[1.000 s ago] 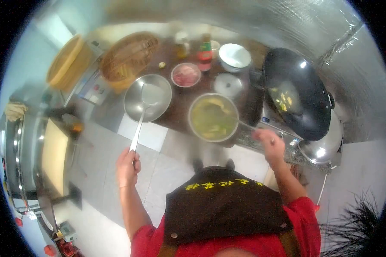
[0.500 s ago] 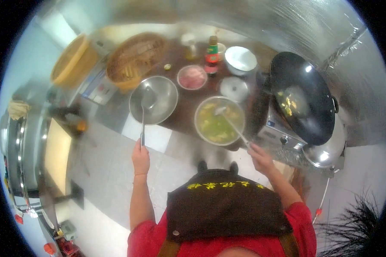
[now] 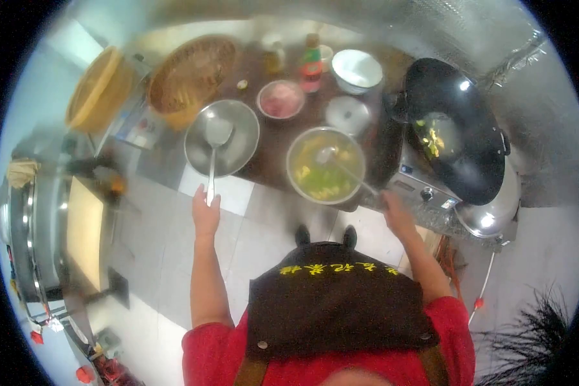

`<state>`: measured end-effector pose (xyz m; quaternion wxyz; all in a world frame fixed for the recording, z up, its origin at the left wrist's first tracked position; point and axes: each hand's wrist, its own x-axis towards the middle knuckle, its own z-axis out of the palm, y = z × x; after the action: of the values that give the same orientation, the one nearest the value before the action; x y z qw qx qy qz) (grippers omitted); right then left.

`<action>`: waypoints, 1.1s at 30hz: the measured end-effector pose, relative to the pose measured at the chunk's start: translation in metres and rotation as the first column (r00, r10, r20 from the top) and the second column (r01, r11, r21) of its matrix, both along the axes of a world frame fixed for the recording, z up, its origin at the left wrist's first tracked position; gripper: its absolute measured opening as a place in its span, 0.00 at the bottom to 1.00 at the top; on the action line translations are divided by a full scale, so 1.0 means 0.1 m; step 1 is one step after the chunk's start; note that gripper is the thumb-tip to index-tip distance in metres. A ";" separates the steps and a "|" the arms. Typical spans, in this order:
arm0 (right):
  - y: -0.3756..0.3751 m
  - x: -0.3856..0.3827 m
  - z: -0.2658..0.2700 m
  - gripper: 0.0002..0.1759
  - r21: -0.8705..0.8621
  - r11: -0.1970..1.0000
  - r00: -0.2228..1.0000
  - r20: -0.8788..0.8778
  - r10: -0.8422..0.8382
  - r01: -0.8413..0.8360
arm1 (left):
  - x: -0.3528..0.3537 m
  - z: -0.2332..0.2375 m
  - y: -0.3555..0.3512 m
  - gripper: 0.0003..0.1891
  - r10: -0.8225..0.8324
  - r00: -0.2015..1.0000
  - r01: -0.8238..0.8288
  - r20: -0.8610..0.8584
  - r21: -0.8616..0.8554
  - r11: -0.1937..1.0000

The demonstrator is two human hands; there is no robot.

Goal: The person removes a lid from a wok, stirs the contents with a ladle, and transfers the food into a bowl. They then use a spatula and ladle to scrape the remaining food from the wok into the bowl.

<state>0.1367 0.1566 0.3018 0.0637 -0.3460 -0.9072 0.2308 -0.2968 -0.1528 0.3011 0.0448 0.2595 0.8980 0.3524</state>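
Note:
My left hand (image 3: 206,211) has its thumb and fingers on either side of the handle of a metal wok spatula (image 3: 219,131), its grip looking loose. The spatula's broad blade lies face up in a steel bowl (image 3: 195,151), and the handle crosses the near rim. My right hand (image 3: 399,215), somewhat blurred, is closed on the handle of a ladle (image 3: 354,175). The ladle's head dips into a round bowl of yellow-green soup (image 3: 323,175) with leafy green and yellow pieces in it.
A black wok (image 3: 453,135) with a little food tilts over the stove (image 3: 418,186) at right. Pinkish meat in a bowl (image 3: 281,100), a sauce bottle (image 3: 311,67), a white bowl (image 3: 358,71) and a round metal lid (image 3: 348,115) stand behind. Bamboo baskets (image 3: 193,77) sit at back left.
My left hand has shifted forward along the spatula handle and loosened; the spatula blade has turned face up. My right hand has moved slightly away to the right, with the ladle still in the soup.

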 end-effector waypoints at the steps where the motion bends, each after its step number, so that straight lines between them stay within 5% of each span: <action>1: 0.00 -0.03 0.04 0.27 0.006 1.000 1.000 0.012 -0.002 0.002 | 0.01 0.14 0.02 0.30 0.022 1.000 -0.021 0.019 -0.029 0.999; 5: -0.11 -0.10 0.24 0.26 0.043 0.997 0.997 -0.040 -0.059 0.061 | 0.03 0.57 0.08 0.30 0.133 0.981 -0.127 0.142 -0.055 0.990; 8: -0.18 -0.07 0.51 0.20 0.280 0.960 0.983 -0.170 0.074 -0.024 | 0.01 0.60 0.14 0.29 0.127 0.960 -0.118 0.250 -0.052 0.992; 10: -0.23 -0.09 0.76 0.14 0.271 0.962 0.953 -0.293 0.077 0.005 | -0.05 0.62 0.11 0.29 0.106 0.953 -0.086 0.285 -0.083 0.993; 13: -0.18 0.05 1.22 0.13 0.421 0.905 0.979 -0.203 0.021 0.068 | -0.27 0.22 -0.04 0.25 0.076 0.996 -0.076 0.048 0.006 0.997; 15: -0.03 0.24 1.55 0.11 0.592 0.795 0.990 -0.108 -0.085 0.133 | -0.25 0.41 -0.06 0.24 0.113 0.979 -0.146 -0.172 -0.195 0.970; 16: 0.08 0.37 1.66 0.10 0.643 0.721 0.957 -0.273 -0.101 0.259 | -0.20 0.58 0.02 0.24 0.104 0.954 -0.184 -0.280 -0.277 0.943; 20: 0.77 0.98 2.03 0.10 0.619 0.520 0.807 -0.476 -0.348 0.589 | 0.37 1.24 0.66 0.16 0.090 0.949 -0.038 -0.303 0.171 0.984; 23: 1.64 1.63 1.95 0.13 0.436 0.476 0.645 -0.513 -0.566 0.764 | 0.90 1.44 1.28 0.16 -0.171 0.985 0.142 0.032 0.418 0.897; 25: 2.45 2.22 1.55 0.21 0.603 0.423 0.717 -0.409 -0.564 0.676 | 1.33 1.63 1.82 0.16 -0.332 0.941 0.302 0.071 0.271 0.914; 29: 3.52 2.58 1.18 0.30 0.220 0.575 0.615 -0.259 -0.745 0.788 | 1.79 1.53 2.98 0.21 -0.521 0.821 0.431 0.234 0.343 0.834; 33: 4.13 2.49 0.98 0.31 -0.358 0.590 0.519 -0.279 -0.807 0.724 | 1.74 0.95 3.98 0.25 -0.355 0.923 0.312 0.147 0.252 0.916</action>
<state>0.3852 0.5694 0.4000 0.3152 -0.6581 -0.5965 0.3343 -0.1224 0.2450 0.3959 0.1600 0.3781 0.7864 0.4615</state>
